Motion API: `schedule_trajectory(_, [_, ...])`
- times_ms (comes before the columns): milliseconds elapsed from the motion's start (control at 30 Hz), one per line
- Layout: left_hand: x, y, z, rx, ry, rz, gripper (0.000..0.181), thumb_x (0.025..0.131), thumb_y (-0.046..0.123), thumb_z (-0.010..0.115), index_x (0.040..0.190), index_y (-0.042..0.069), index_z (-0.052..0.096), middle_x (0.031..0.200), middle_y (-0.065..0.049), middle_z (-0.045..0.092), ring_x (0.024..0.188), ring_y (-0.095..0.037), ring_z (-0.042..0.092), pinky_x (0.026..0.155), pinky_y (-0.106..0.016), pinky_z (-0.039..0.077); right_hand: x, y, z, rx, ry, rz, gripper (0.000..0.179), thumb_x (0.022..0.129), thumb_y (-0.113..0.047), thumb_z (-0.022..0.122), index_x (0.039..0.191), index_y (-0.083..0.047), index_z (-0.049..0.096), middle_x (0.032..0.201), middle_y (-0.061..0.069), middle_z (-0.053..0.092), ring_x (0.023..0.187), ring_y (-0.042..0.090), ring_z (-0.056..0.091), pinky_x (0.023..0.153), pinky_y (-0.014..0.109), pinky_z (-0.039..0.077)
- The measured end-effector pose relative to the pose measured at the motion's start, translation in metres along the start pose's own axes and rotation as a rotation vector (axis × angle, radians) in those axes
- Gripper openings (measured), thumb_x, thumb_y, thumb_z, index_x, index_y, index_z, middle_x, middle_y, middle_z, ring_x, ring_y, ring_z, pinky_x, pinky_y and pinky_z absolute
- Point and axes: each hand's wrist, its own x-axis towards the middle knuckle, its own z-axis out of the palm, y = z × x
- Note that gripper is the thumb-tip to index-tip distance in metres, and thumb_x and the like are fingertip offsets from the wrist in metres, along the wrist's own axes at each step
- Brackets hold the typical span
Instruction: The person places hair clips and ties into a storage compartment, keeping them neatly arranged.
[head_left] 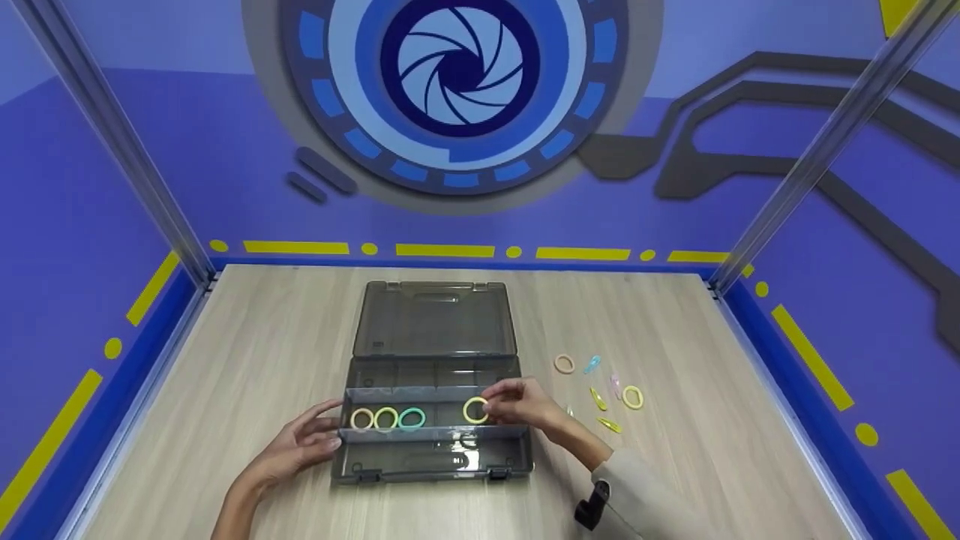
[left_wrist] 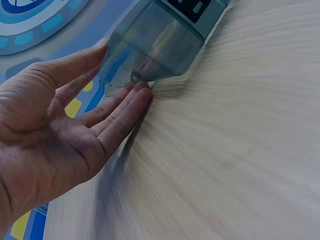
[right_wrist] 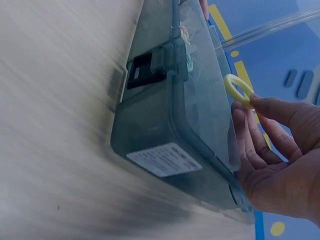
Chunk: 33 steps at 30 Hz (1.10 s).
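Observation:
A pale yellow hair tie [head_left: 465, 410] is pinched between the thumb and fingers of my right hand [head_left: 525, 405], over the right end of the box's middle compartment. In the right wrist view this hair tie [right_wrist: 229, 85] stands tilted above the rim. The box [head_left: 431, 459] is smoky, see-through plastic, its lid [head_left: 435, 322] lying back. At the left end of that compartment, a peach hair tie [head_left: 362, 409], a yellow one [head_left: 386, 409] and a green one [head_left: 412, 409] sit in a row. My left hand [head_left: 296, 444] touches the box's left side with extended fingers [left_wrist: 120, 112].
Right of the box lie a peach hair tie [head_left: 556, 363], another yellow hair tie [head_left: 633, 387], a blue hair clip [head_left: 592, 364], a pink clip [head_left: 616, 385] and two yellow clips [head_left: 598, 398]. A pale clip [head_left: 570, 411] is partly hidden by the right wrist. Purple walls enclose the wooden table [head_left: 262, 337].

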Motion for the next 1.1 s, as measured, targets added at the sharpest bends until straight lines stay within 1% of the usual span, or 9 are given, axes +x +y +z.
schedule_trajectory(167, [0.0,0.0,0.0,-0.001,0.003,-0.003,0.081,0.098,0.019,0.07,0.162,0.008,0.023,0.151,-0.033,0.041,0.121,-0.017,0.062,0.097,-0.031,0.057,0.005,0.0,0.01,-0.038,0.004,-0.025,0.028,0.091,-0.004,0.075,0.114,0.011,0.069,0.098,0.016,0.077,0.079,0.006,0.071,0.074,0.021,0.061])
schedule_trajectory(233, [0.0,0.0,0.0,-0.003,0.006,-0.009,0.081,0.098,0.02,0.07,0.162,0.008,0.023,0.151,-0.032,0.041,0.121,-0.017,0.062,0.098,-0.032,0.057,0.007,0.0,0.015,-0.057,0.012,-0.042,0.027,0.09,-0.004,0.075,0.112,0.012,0.07,0.099,0.02,0.076,0.078,0.006,0.071,0.073,0.021,0.061])
schedule_trajectory(433, [0.001,-0.001,-0.001,-0.005,0.008,-0.014,0.08,0.098,0.02,0.07,0.162,0.008,0.023,0.152,-0.032,0.041,0.123,-0.018,0.062,0.1,-0.033,0.056,0.012,0.001,0.026,-0.108,0.041,-0.107,0.022,0.087,0.004,0.074,0.104,0.017,0.069,0.096,0.032,0.073,0.072,0.004,0.066,0.066,0.015,0.056])
schedule_trajectory(500, [0.001,-0.001,-0.001,-0.007,0.006,-0.008,0.08,0.098,0.019,0.069,0.162,0.007,0.023,0.152,-0.033,0.041,0.123,-0.017,0.062,0.099,-0.032,0.056,0.014,0.001,0.03,-0.144,0.057,-0.131,0.02,0.086,0.007,0.073,0.102,0.019,0.069,0.094,0.035,0.072,0.071,0.008,0.067,0.063,0.013,0.054])
schedule_trajectory(667, [0.001,-0.001,-0.002,-0.013,0.002,0.0,0.08,0.098,0.017,0.069,0.162,0.007,0.022,0.151,-0.032,0.041,0.122,-0.017,0.062,0.097,-0.03,0.057,0.018,0.001,0.035,-0.271,0.096,-0.15,0.015,0.083,0.006,0.077,0.096,0.013,0.073,0.089,0.029,0.075,0.071,0.01,0.067,0.058,0.01,0.048])
schedule_trajectory(767, [0.001,-0.001,-0.002,-0.013,0.0,0.004,0.079,0.099,0.017,0.069,0.162,0.006,0.022,0.15,-0.031,0.042,0.122,-0.017,0.062,0.097,-0.03,0.057,0.021,0.001,0.036,-0.338,0.111,-0.166,0.014,0.081,0.004,0.08,0.094,0.008,0.075,0.086,0.023,0.077,0.068,0.004,0.064,0.057,0.01,0.047])
schedule_trajectory(867, [0.001,-0.001,-0.002,-0.012,-0.009,0.006,0.079,0.099,0.017,0.068,0.162,0.007,0.022,0.15,-0.031,0.042,0.122,-0.017,0.062,0.097,-0.03,0.057,0.024,0.002,0.039,-0.391,0.129,-0.193,0.014,0.08,0.004,0.08,0.092,0.007,0.076,0.084,0.021,0.077,0.067,0.004,0.065,0.056,0.01,0.046])
schedule_trajectory(933, [0.001,-0.001,-0.001,-0.006,-0.009,0.002,0.079,0.099,0.017,0.068,0.162,0.007,0.022,0.151,-0.031,0.042,0.123,-0.018,0.062,0.098,-0.031,0.056,0.025,0.003,0.042,-0.411,0.135,-0.2,0.013,0.08,0.004,0.08,0.092,0.006,0.076,0.083,0.02,0.077,0.068,0.005,0.067,0.057,0.011,0.047])
schedule_trajectory(1100, [0.002,-0.001,0.002,0.009,0.031,-0.026,0.079,0.098,0.02,0.069,0.162,0.01,0.025,0.15,-0.03,0.044,0.122,-0.018,0.062,0.099,-0.033,0.056,0.028,0.005,0.05,-0.44,0.138,-0.221,0.012,0.08,0.006,0.077,0.093,0.006,0.077,0.081,0.017,0.077,0.068,0.008,0.069,0.057,0.013,0.05])
